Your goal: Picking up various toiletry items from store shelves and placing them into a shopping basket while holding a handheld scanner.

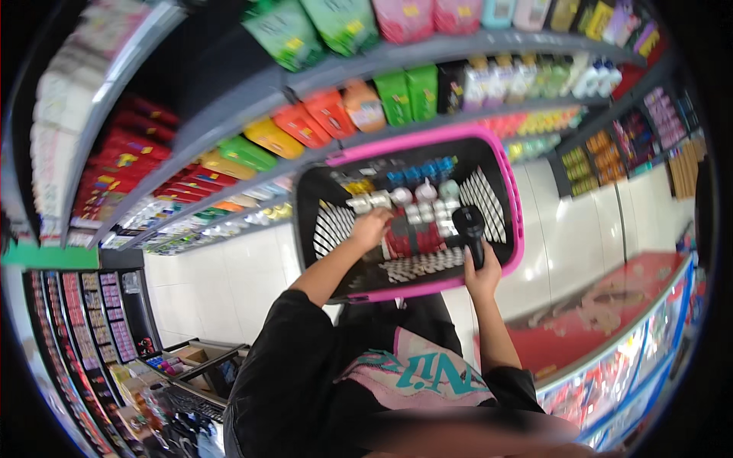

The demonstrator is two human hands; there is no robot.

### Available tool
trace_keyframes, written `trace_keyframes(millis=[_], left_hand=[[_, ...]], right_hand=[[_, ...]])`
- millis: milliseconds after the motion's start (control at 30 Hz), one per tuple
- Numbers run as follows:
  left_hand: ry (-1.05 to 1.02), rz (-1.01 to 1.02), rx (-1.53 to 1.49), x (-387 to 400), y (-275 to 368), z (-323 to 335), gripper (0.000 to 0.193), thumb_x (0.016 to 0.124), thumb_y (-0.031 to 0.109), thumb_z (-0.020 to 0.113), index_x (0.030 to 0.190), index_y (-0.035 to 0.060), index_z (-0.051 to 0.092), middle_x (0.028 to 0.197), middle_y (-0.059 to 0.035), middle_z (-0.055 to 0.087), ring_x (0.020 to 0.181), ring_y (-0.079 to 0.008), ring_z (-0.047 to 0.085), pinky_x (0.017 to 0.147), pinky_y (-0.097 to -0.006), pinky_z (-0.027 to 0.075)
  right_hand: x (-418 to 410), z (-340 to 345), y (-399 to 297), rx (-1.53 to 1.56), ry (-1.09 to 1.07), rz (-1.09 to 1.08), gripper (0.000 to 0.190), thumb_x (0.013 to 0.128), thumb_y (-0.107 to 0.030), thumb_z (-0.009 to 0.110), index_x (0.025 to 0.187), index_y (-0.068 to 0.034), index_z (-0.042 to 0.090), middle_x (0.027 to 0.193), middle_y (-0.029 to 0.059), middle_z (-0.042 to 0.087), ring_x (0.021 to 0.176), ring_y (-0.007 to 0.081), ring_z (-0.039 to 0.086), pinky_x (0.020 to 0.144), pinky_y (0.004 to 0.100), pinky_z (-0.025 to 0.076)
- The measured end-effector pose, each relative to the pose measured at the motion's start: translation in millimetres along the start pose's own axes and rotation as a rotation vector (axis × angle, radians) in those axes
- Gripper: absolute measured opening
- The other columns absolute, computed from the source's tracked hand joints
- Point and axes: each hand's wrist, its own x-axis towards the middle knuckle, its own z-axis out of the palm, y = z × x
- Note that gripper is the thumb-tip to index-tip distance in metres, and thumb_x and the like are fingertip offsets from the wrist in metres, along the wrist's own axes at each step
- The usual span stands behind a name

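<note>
A black plastic shopping basket (pixel 511 200) with a pink rim and lattice sides stands before me. Inside it are small white boxes or caps (pixel 420 213), white round-topped containers (pixel 425 190), blue-topped items (pixel 424 170) in a row and dark red packs (pixel 413 239). My left hand (pixel 371 230) reaches into the basket, its fingers at the white items (pixel 369 200) on the left; whether it grips one is hidden. In my right hand (pixel 483 273) is a black handheld barcode scanner (pixel 471 226), its head over the basket's right part.
Shelves beyond the basket hold green pouches (pixel 343 26), orange-red packs (pixel 326 114) and pump bottles (pixel 476 83). A red-topped display case (pixel 595 315) stands at right. At lower left are a black crate (pixel 197 366) and shelving (pixel 91 315). White floor tiles (pixel 223 275) show between.
</note>
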Motion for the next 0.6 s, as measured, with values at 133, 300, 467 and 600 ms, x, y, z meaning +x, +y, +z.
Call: trace_keyframes(millis=[133, 300, 467, 600], left_hand=[[0.318, 0.118, 0.005, -2.6, 23.6, -121.8, 0.023, 0.085, 0.012, 0.07, 0.108, 0.0104, 0.067, 0.117, -0.007, 0.064, 0.107, -0.0282, 0.065, 0.088, -0.0391, 0.055], [0.912, 0.28, 0.188, -20.1, 63.8, -308.8, 0.027, 0.082, 0.002, 0.071, 0.107, 0.0102, 0.068, 0.114, -0.0081, 0.066, 0.105, -0.029, 0.066, 0.086, -0.0382, 0.055], [1.324, 0.392, 0.455, -38.5, 52.8, -469.7, 0.032, 0.078, -0.002, 0.071, 0.11, 0.0065, 0.066, 0.117, -0.0144, 0.062, 0.111, -0.0346, 0.059, 0.095, -0.0419, 0.049], [1.435, 0.329, 0.631, -38.2, 34.7, -577.6, 0.036, 0.082, 0.004, 0.068, 0.117, 0.0067, 0.061, 0.123, -0.0141, 0.059, 0.116, -0.0353, 0.056, 0.099, -0.0453, 0.045]], right_hand=[[-5.1, -4.6, 1.1, 0.008, 0.015, 0.008, 0.038, 0.088, -0.023, 0.072, 0.115, 0.003, 0.065, 0.099, 0.0233, 0.07, 0.089, 0.0402, 0.069, 0.08, 0.0428, 0.054], [-7.0, -0.8, 7.9, 0.021, 0.005, 0.021, 0.039, 0.088, -0.024, 0.071, 0.117, 0.002, 0.065, 0.096, 0.0238, 0.069, 0.088, 0.0412, 0.068, 0.079, 0.044, 0.054], [-8.0, -0.1, 9.5, 0.022, 0.05, 0.035, 0.04, 0.088, -0.024, 0.071, 0.118, 0.001, 0.065, 0.092, 0.0235, 0.069, 0.085, 0.0402, 0.069, 0.078, 0.0436, 0.054], [-9.8, 3.0, 11.0, -0.008, 0.111, 0.003, 0.038, 0.088, -0.025, 0.07, 0.115, 0.001, 0.065, 0.091, 0.0236, 0.069, 0.084, 0.0404, 0.069, 0.076, 0.0435, 0.054]])
